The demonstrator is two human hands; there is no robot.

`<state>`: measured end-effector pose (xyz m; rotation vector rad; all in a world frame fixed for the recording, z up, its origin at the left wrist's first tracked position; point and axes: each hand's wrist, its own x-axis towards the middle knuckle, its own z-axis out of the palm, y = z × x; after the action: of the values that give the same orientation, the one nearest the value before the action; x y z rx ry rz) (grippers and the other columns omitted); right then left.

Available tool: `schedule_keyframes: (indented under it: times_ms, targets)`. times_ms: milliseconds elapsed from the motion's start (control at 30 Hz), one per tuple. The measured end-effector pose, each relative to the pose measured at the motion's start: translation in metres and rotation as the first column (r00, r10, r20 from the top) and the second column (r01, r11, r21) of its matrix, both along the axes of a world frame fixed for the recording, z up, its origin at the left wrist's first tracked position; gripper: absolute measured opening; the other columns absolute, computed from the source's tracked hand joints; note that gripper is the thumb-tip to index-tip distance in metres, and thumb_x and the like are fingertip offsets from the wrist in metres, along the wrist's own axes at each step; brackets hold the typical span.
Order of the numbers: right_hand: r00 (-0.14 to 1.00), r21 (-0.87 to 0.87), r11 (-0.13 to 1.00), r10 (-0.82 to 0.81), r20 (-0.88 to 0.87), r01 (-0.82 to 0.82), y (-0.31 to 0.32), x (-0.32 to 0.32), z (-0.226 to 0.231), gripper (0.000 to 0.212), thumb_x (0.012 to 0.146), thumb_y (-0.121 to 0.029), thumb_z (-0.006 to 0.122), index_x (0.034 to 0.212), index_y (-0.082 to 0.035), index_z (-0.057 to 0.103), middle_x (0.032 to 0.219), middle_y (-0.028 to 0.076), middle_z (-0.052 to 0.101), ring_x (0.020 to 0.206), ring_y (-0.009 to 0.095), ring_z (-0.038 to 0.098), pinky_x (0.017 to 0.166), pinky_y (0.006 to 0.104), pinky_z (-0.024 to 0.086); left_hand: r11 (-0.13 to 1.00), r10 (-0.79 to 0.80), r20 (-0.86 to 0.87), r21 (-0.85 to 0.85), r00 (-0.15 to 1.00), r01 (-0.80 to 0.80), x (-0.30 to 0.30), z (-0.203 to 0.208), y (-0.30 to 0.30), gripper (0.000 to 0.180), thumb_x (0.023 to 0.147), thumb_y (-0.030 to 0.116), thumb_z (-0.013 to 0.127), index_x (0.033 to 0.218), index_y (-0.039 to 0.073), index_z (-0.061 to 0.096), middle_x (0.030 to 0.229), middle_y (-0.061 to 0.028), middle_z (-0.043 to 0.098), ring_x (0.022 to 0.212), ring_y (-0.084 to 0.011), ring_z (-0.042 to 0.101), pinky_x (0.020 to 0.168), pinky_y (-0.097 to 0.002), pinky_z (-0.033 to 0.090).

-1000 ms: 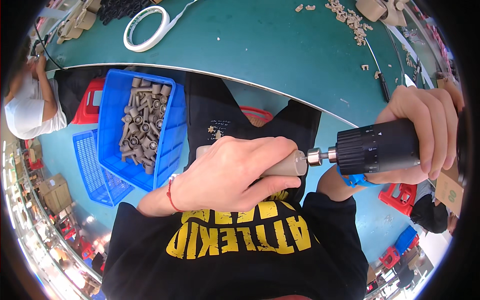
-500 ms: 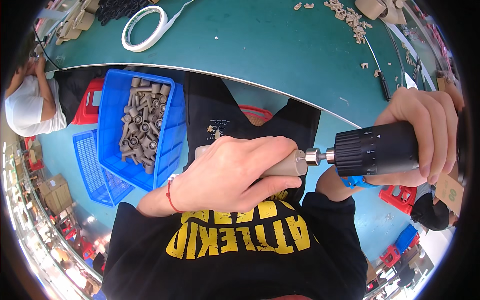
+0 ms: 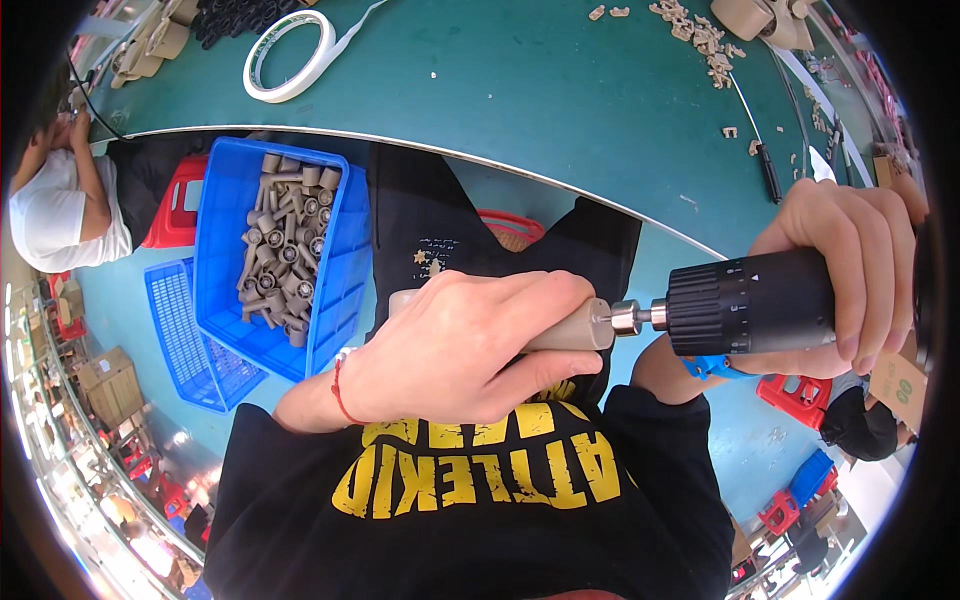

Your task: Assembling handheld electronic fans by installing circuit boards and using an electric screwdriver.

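Observation:
My left hand (image 3: 465, 345) is wrapped round a tan plastic cylinder (image 3: 578, 331) held crosswise in front of my chest. Most of the cylinder is covered by the fingers; its right end shows past them, and a bit of the left end peeks out. A black power screwdriver (image 3: 755, 300) lies level in the grip of my right hand (image 3: 855, 265). Its silver bit holder (image 3: 628, 318) points left and meets the cylinder's end face. The back of the screwdriver runs out of sight at the right rim.
A blue crate (image 3: 340, 250) of tan plastic pieces (image 3: 290, 245) stands left of my legs, near a lower blue basket (image 3: 190, 330). On the green table (image 3: 520, 90) lie a white tape roll (image 3: 290, 57), small tan clips (image 3: 705, 45) and a hand screwdriver (image 3: 768, 175). A co-worker (image 3: 65, 210) sits far left.
Very little differs. The power screwdriver has tipped and shifted by a hair, still against the cylinder's end; my left hand keeps its place.

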<state>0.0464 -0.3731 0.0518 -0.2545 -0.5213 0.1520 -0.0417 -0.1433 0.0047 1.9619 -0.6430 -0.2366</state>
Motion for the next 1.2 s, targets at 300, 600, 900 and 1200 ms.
schedule_keyframes:
  times_ms: [300,600,900,1200]
  targets:
    - [0.999,-0.002,0.999,0.032,0.019,-0.032,-0.024,0.005,-0.004,0.018,0.086,-0.012,0.061,0.078,-0.004,0.047,0.056,0.005,0.061,0.045,0.016,0.062,0.047,0.0247,0.057,1.000,-0.002,-0.002,-0.013,1.000,0.002,0.001,0.001,-0.001,0.039,0.076,0.022,0.077,0.104,0.001,0.061,0.080,-0.0096,0.065,0.064,-0.0268,0.064,0.052,-0.0303,0.048]
    - [0.997,-0.003,0.998,0.061,0.038,-0.061,-0.025,0.007,-0.007,0.018,0.086,-0.011,0.060,0.074,-0.006,0.048,0.056,0.005,0.061,0.046,0.016,0.062,0.048,0.0250,0.057,1.000,-0.002,0.020,-0.027,1.000,0.003,0.001,0.000,0.000,0.038,0.076,0.022,0.077,0.104,0.001,0.062,0.080,-0.0088,0.065,0.062,-0.0261,0.063,0.051,-0.0302,0.047]
    - [0.994,-0.010,0.996,0.092,0.055,-0.092,-0.035,0.011,-0.010,0.019,0.085,-0.010,0.060,0.070,-0.007,0.050,0.056,0.004,0.062,0.047,0.016,0.063,0.049,0.0252,0.057,1.000,-0.030,0.036,-0.006,0.999,0.030,0.004,0.001,0.001,0.037,0.077,0.022,0.077,0.103,0.001,0.061,0.078,-0.0091,0.064,0.061,-0.0258,0.062,0.050,-0.0306,0.046]
    - [0.989,-0.026,0.992,0.126,0.072,-0.124,-0.039,0.011,-0.011,0.021,0.085,-0.009,0.060,0.066,-0.009,0.051,0.055,0.004,0.062,0.048,0.016,0.063,0.050,0.0255,0.058,0.998,-0.054,0.033,-0.006,0.998,0.055,0.007,0.000,0.000,0.037,0.078,0.022,0.075,0.105,0.001,0.060,0.079,-0.0097,0.064,0.062,-0.0271,0.062,0.051,-0.0313,0.047]
